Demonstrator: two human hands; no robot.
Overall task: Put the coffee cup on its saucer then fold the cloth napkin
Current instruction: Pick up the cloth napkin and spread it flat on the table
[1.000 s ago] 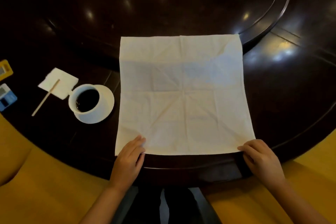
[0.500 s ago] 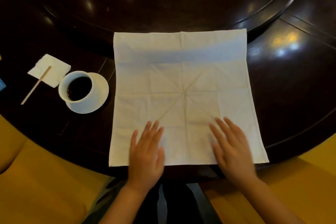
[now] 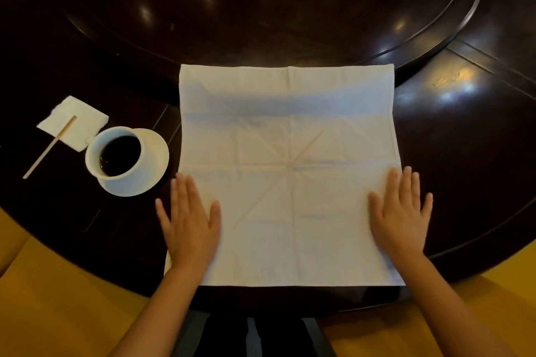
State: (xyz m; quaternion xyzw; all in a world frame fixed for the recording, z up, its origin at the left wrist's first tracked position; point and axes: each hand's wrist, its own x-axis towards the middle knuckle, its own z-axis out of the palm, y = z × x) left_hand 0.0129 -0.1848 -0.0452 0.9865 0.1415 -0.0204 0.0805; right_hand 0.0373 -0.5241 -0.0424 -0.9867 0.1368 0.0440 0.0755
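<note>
A white cloth napkin (image 3: 290,171) lies spread flat and square on the dark round table (image 3: 464,153), with old fold creases crossing at its middle. My left hand (image 3: 190,224) rests palm down on its near left edge, fingers apart. My right hand (image 3: 401,216) rests palm down on its near right edge, fingers apart. Neither hand holds anything. Left of the napkin, a white coffee cup (image 3: 116,155) full of dark coffee stands on its white saucer (image 3: 153,159).
A small paper napkin (image 3: 81,122) with a wooden stir stick (image 3: 49,148) across it lies left of the cup. A raised round turntable (image 3: 261,9) fills the table's far part; the napkin's far edge reaches its rim. Yellow seat cushions (image 3: 58,307) flank my lap.
Both hands left the napkin's near corners, pressed flat near its middle, then slid apart outward to its left and right edges. The view shifted slightly.
</note>
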